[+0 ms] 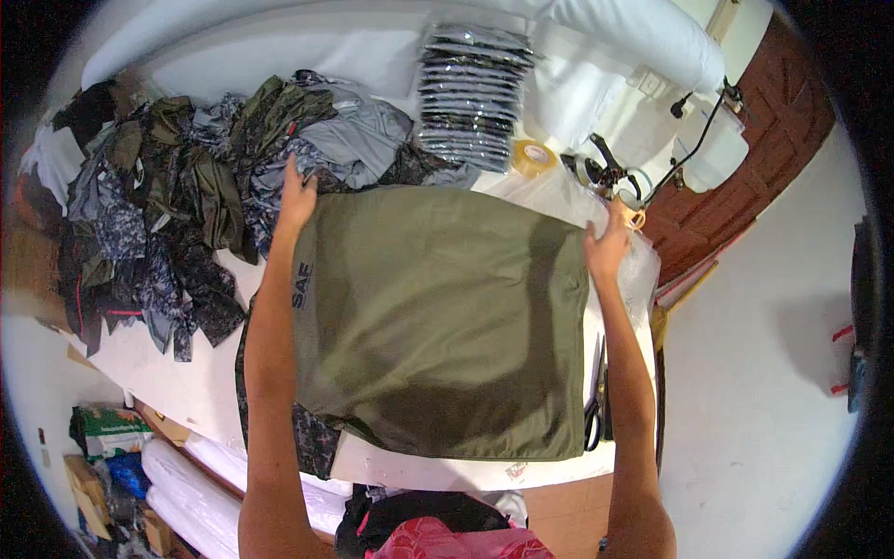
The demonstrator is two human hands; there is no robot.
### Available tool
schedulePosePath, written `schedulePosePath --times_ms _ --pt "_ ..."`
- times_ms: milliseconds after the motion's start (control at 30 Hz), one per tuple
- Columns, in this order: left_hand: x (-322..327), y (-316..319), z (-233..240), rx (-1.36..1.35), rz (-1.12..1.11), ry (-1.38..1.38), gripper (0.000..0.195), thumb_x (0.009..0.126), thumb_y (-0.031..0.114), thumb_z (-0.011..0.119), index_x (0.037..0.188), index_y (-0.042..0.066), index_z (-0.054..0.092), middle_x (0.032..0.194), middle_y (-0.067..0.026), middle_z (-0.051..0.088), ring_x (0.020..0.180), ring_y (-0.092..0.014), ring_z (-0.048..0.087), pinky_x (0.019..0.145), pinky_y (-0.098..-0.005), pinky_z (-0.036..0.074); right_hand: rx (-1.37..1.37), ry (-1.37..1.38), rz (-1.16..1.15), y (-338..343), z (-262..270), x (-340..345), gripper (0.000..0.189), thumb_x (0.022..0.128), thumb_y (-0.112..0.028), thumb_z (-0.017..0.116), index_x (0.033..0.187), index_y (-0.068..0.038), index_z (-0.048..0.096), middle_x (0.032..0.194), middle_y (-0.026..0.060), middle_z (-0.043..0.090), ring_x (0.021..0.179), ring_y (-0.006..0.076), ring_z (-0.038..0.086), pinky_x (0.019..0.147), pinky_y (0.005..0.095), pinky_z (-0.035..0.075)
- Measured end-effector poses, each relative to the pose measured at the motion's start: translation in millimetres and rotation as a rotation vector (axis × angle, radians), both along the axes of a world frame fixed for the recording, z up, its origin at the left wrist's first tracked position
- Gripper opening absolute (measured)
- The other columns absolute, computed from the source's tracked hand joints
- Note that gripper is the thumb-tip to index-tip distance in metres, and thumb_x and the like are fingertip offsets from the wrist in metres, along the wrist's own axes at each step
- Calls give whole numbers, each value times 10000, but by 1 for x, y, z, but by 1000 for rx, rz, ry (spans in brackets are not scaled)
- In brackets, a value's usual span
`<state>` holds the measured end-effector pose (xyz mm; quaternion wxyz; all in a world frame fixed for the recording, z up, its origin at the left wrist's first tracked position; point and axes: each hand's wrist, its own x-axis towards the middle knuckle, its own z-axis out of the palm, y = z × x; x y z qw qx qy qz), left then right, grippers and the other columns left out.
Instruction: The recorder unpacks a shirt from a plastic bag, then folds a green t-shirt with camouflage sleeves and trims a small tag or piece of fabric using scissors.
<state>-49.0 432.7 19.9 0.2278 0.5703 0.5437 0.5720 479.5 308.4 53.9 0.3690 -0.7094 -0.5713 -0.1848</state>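
Note:
An olive-green garment lies spread on the white table before me, with dark printed lettering near its left edge. At its upper left corner is my left hand, index finger stretched forward and thumb apart, with nothing seen in its grasp. My right hand is at the upper right corner, thumb beside the cloth edge and fingers extended away from it. Dark camouflage cloth shows from under the garment's lower left side. Black-handled scissors lie beside its right edge, partly hidden by my right forearm.
A heap of camouflage and grey garments covers the table's left side. Behind stand stacked plastic-wrapped packets, with a tape roll beside them. Clear plastic and a tape dispenser lie at right. Wrapped rolls sit below the table.

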Motion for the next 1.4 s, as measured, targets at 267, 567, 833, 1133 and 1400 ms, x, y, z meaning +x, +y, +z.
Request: schedulePosePath --times_ms 267,567,833,1133,1400 --pt "32 -182 -58 -473 160 975 646 949 504 439 1460 124 332 1519 -172 272 1407 -344 238 1137 -531 157 -511 76 244 -189 -75 -159 796 875 -541 541 1412 12 342 1486 250 269 1399 402 209 1127 559 128" --pt "11 -179 -88 -570 251 1073 730 936 643 279 1490 167 284 1565 -116 171 1444 -308 133 1148 -545 80 -551 -14 88 -210 -101 -142 816 869 -614 479 1424 -27 363 1510 213 258 1413 359 200 1139 535 111" --pt "7 -155 -82 -489 217 922 752 926 645 333 1482 140 292 1557 -149 176 1442 -338 113 1137 -566 66 -465 14 141 -194 -111 -144 783 889 -581 478 1409 -4 372 1480 268 278 1405 399 198 1137 545 110" --pt "61 -326 -57 -249 101 838 741 900 556 515 1459 113 313 1500 -249 245 1396 -418 214 1094 -604 181 -487 -3 570 -270 -87 -230 701 908 -544 484 1377 -26 437 1467 282 289 1381 430 236 1126 555 141" --pt "5 -358 -91 -319 306 910 733 883 620 466 1433 144 385 1488 -240 287 1383 -414 249 1118 -565 160 -465 -107 643 -282 -98 -220 786 818 -582 585 1373 -42 454 1484 223 309 1389 371 261 1130 521 172"
